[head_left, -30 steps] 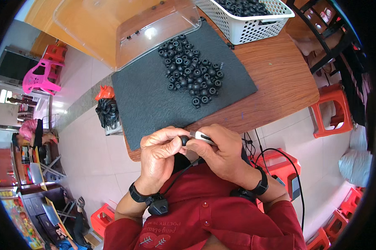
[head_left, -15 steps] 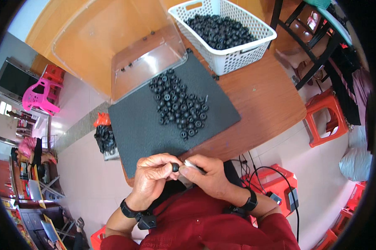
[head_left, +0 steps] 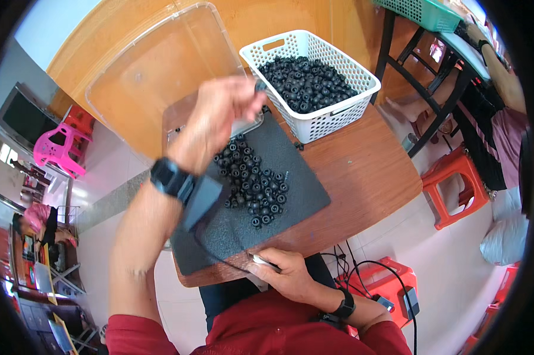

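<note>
My left hand [head_left: 228, 106] is stretched out far over the table, beside the near-left corner of a white perforated basket [head_left: 314, 127]. Motion smears its fingers, and a small dark spot shows at their tips. Small round black ring-like pieces [head_left: 302, 83] fill much of the basket. Close to my body, my right hand [head_left: 285, 273] is closed around a small white and dark tool [head_left: 266, 261], mostly hidden by the fingers. Between my hands, a pile of the same black pieces [head_left: 255, 183] lies on a dark grey mat [head_left: 302, 204].
Beyond the mat, a clear plastic bin [head_left: 154, 71] leans on its side against a wooden panel. The brown table [head_left: 373, 165] extends right. Red stools [head_left: 456, 183] stand on the floor, with cables [head_left: 344, 260] nearby. A co-worker's arm [head_left: 507, 80] shows at far right.
My left hand has left my right hand and swung forward to the basket; the round black piece it pinched is no longer clearly visible. My right hand keeps the tool. The view has shifted slightly.
</note>
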The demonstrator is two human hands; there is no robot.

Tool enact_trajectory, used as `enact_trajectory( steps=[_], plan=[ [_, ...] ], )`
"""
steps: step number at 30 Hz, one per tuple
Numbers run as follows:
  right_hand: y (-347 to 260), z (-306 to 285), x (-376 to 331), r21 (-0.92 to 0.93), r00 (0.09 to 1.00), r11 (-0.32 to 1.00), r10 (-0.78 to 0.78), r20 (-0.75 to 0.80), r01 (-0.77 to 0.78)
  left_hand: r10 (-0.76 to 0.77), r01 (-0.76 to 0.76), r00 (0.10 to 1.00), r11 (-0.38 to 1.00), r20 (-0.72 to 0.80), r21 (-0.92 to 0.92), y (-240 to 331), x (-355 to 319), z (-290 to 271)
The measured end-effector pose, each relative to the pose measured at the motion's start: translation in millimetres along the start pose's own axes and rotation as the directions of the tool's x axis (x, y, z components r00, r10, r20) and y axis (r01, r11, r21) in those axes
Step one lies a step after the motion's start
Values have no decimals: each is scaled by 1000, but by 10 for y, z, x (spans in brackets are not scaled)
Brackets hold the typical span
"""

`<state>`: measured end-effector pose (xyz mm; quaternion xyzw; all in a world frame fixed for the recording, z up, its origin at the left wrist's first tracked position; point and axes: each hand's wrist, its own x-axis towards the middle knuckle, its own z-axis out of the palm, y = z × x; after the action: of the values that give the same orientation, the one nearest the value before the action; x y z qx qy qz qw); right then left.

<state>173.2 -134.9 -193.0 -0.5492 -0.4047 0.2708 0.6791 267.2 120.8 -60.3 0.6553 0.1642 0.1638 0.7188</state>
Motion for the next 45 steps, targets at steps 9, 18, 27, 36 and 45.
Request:
enact_trajectory(
  steps=[9,18,27,36,45],
  plan=[
    [-8,-19,17,-12,995,995,102,10,-101,17,-1,999,877,-27,480,20,-387,-518],
    [27,38,29,-81,995,991,104,13,-102,86,-56,996,736,-12,675,-912,-1667,-700],
    [31,42,-11,-79,982,980,186,21,-184,418,-351,888,351,190,868,-1146,-1649,-621],
    [31,46,-25,-95,978,974,207,20,-205,362,-329,908,312,208,892,-1075,-1764,-586],
    [18,74,-3,-59,989,988,145,-9,-145,188,-201,972,368,139,908,-1006,-1897,-560]
  ],
)
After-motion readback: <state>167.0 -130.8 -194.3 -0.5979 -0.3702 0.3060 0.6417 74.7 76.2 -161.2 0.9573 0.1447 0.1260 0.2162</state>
